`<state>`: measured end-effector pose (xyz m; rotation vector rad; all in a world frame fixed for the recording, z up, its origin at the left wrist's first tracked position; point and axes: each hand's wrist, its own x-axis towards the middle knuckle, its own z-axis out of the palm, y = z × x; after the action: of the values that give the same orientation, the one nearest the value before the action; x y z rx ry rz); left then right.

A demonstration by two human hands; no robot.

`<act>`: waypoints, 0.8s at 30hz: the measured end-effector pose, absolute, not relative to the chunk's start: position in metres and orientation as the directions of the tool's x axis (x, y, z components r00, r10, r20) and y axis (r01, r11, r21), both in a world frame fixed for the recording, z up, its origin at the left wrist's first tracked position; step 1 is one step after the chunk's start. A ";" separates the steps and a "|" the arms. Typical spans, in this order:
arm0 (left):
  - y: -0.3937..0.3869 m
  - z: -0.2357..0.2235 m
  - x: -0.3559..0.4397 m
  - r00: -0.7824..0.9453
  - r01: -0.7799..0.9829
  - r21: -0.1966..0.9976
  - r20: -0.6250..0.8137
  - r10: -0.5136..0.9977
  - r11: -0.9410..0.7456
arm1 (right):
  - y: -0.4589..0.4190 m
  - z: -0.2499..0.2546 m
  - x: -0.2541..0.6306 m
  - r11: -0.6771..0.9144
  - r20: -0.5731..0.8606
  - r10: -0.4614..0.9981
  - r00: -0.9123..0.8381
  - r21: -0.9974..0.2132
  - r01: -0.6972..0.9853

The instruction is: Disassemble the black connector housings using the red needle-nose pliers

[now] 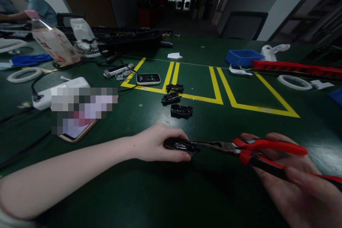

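Note:
My left hand (162, 144) is closed around a glossy black plastic part (181, 145), fingers over the top and thumb along the near side. My right hand (291, 171) grips red-and-black long-nose pliers (256, 149) by the handles. The jaws point left and their tips meet the right end of the black part; whether they pinch anything there cannot be made out. Just beyond my left hand lie three similar black parts: a near one (181, 111), a middle one (171, 98) and a far one (175, 88).
Yellow tape (187, 96) marks boxes on the green table. At left are a phone (82, 114), a white power strip (64, 92) and a bottle (53, 39). A small black-screened device (148, 78), a blue bin (243, 57) and a tape roll (294, 82) lie farther off. A person sits far left.

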<state>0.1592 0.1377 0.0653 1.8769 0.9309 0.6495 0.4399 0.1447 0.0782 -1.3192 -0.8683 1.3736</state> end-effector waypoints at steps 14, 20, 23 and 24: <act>0.138 0.066 0.158 0.616 0.319 0.893 0.059 0.786 -0.317 | 0.150 0.076 0.445 -0.235 -0.246 0.967 0.063 -0.960 -0.153; 0.140 0.066 0.157 0.641 0.304 0.897 0.058 0.766 -0.322 | 0.148 0.078 0.443 -0.237 -0.254 0.964 0.073 -0.954 -0.184; 0.140 0.067 0.156 0.664 0.294 0.896 0.059 0.746 -0.333 | 0.146 0.077 0.445 -0.245 -0.265 0.960 0.086 -0.950 -0.194; 0.140 0.068 0.155 0.673 0.285 0.898 0.061 0.737 -0.334 | 0.146 0.076 0.446 -0.253 -0.273 0.958 0.085 -0.948 -0.195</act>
<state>0.1553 0.1405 0.0675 1.9103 0.7989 0.5811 0.4457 0.1457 0.0761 -1.3098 -0.8527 1.3964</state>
